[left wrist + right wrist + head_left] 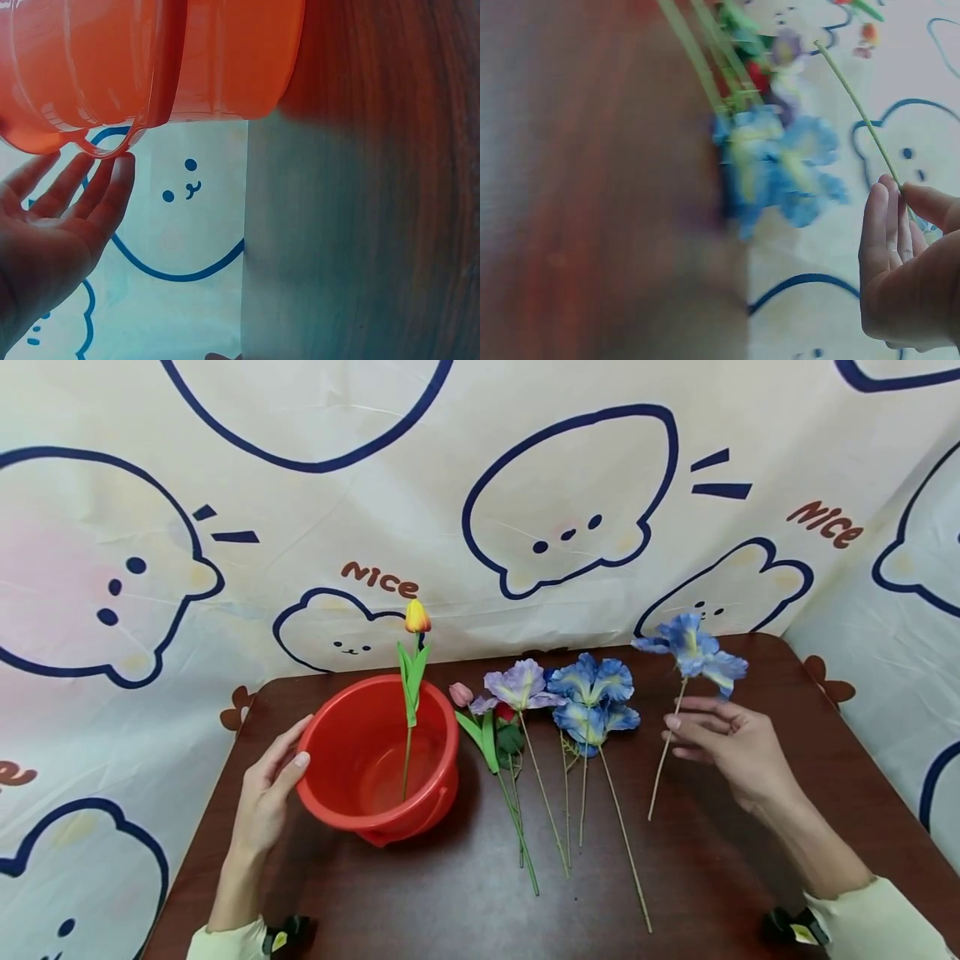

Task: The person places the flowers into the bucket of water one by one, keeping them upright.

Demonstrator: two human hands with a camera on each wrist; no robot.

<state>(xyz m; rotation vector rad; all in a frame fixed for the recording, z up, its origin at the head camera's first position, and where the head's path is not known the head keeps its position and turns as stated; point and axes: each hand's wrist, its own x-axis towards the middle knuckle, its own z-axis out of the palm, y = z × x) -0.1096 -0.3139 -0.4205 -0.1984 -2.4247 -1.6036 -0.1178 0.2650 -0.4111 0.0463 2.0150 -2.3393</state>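
Observation:
My left hand [266,789] holds the left rim of a red plastic bucket [442,802], thumb at the rim and fingers along the outside. Inside the bucket stands one yellow-and-red artificial tulip [417,617], its stem leaning on no visible support but the bucket. On the right, my right hand [731,747] pinches the thin stem of a blue artificial iris [693,647] between thumb and fingers, bloom upward, above the table. In the right wrist view the stem [859,112] runs out past the fingertips. The bucket rim [112,146] meets the left fingertips in the left wrist view.
Between the hands lie more artificial flowers on the brown table [450,910]: a pink tulip [461,695], a purple iris [521,683], blue irises [592,681] and a partly hidden red flower [506,713]. A cartoon-printed cloth [360,510] hangs behind the table.

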